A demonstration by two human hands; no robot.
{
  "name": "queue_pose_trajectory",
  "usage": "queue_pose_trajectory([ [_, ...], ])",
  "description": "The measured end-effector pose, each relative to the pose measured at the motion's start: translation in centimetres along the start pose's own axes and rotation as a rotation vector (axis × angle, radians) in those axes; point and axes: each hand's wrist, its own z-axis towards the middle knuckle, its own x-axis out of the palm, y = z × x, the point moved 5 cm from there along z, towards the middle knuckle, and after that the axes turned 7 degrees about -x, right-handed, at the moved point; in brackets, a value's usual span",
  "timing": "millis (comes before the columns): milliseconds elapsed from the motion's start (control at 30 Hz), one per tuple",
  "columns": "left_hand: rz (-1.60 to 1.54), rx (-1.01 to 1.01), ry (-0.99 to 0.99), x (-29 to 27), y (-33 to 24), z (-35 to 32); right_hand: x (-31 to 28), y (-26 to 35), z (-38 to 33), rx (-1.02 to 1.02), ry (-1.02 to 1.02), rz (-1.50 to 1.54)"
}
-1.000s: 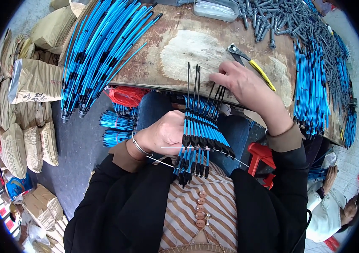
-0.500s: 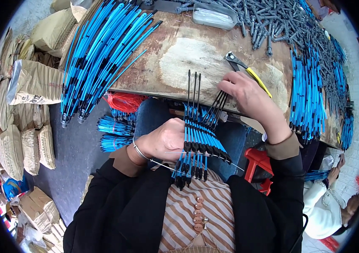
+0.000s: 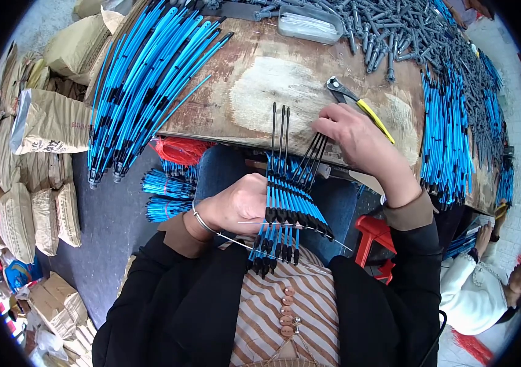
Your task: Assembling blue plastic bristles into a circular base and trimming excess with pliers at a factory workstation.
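My left hand [image 3: 245, 199] is closed around the side of a row of thin blue rods [image 3: 289, 197] with black joints, held over my lap. Thin metal wires [image 3: 343, 246] run crosswise through the row near its lower end, and one sticks out at the right. At the upper end, several black rod tips [image 3: 316, 154] lean together toward my right hand [image 3: 352, 131], whose fingers are pinched on them over the table's front edge. Other black tips [image 3: 280, 125] stand up free to the left. Pliers with yellow handles [image 3: 358, 103] lie just beyond my right hand.
The worn wooden table [image 3: 211, 113] carries blue rods fanned at left [image 3: 144, 79], a clear tray of thin white pieces [image 3: 310, 25], a heap of grey plastic parts [image 3: 388, 30] and more blue rods [image 3: 447, 137]. A red stool [image 3: 367, 241] stands at right, near another person [image 3: 474, 293].
My right hand has shifted very slightly left with the black tips. My left hand keeps its hold. At far right, the other person's hands have moved.
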Motion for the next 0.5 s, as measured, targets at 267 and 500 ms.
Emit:
queue_pose_trajectory([
  [267,0.109,0.047,-0.009,-0.28,-0.08,0.33,-0.09,-0.43,0.62,-0.031,0.017,0.064],
  [500,0.035,-0.117,0.027,-0.32,0.01,0.48,-0.08,-0.65,0.6,-0.032,0.017,0.056],
])
